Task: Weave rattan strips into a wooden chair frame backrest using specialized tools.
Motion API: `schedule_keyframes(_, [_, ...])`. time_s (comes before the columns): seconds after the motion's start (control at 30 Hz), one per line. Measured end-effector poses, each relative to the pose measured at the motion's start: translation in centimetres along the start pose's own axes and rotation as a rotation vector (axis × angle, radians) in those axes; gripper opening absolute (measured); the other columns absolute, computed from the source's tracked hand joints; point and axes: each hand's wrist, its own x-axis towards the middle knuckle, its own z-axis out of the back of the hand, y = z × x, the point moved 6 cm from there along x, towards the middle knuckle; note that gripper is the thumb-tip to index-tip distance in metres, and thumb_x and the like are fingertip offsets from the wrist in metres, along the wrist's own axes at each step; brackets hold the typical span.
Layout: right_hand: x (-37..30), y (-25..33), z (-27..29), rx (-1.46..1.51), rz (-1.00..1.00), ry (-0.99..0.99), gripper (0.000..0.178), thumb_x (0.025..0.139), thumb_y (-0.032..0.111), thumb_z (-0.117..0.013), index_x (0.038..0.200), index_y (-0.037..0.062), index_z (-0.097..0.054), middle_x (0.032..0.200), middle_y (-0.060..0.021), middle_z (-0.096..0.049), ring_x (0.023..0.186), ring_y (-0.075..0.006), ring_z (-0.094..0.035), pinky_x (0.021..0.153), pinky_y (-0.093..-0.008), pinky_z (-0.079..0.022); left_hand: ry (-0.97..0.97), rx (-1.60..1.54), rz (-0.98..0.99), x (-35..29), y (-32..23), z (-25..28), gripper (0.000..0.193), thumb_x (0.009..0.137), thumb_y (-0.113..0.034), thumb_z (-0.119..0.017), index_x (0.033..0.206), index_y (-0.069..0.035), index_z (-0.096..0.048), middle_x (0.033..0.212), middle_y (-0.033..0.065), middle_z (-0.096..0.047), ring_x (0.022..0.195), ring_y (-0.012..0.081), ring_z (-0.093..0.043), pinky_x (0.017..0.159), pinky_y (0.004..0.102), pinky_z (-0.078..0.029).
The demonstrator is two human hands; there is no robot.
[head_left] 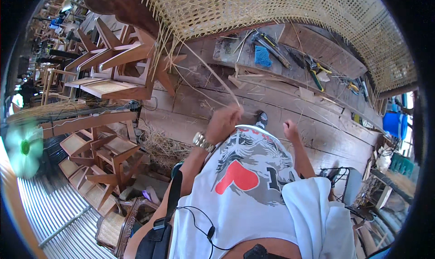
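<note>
Over floorboards [172,123], a cane strand [212,69] runs forward-left from the left hand [224,123].

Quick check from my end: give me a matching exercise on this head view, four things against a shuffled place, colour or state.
Things:
1. Left hand
2. Wristwatch
3. Pad
4. Fan

Descriptions:
A. Blue, lying on the wooden bench
B. Green, its blades blurred
C. Pinching a pale strand in its fingers
D. Worn around the left wrist

Pairs: 1-C, 2-D, 3-A, 4-B
</note>
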Motion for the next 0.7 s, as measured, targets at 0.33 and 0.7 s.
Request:
schedule_keyframes(0.33, [-6.4, -8.3, -1.3, -0.181, -0.227, 0.068, 0.029, 0.089, 0.027, -0.068, 0.103, 0.0030, -0.075, 0.101, -0.0226, -0.074, 0.098, -0.0396, -0.071, 0.088, -0.0492, -0.055, -0.351, 0.255, 0.065, 1.0, 0.7, 13.5, 0.017, 0.099, -0.014, -0.069, 0.105, 0.001, -0.074, 0.104, 0.0167, -0.075, 0.092, 0.0298, -0.074, 0.078, 0.0387, -0.058])
schedule_keyframes(0.7, [-3.6, -10.5, -5.6, 0.082, -0.268, -0.011, 0.028, 0.091, 0.027, -0.068, 0.100, 0.0004, -0.075, 0.097, -0.0238, -0.074, 0.093, -0.0399, -0.072, 0.084, -0.0493, -0.056, -0.997, -0.597, 0.108, 5.6, -2.2, 26.0, 0.041, 0.110, -0.040, -0.055, 0.105, -0.001, -0.068, 0.087, 0.0018, -0.070, 0.072, 0.0073, -0.061, 0.063, 0.0245, -0.046])
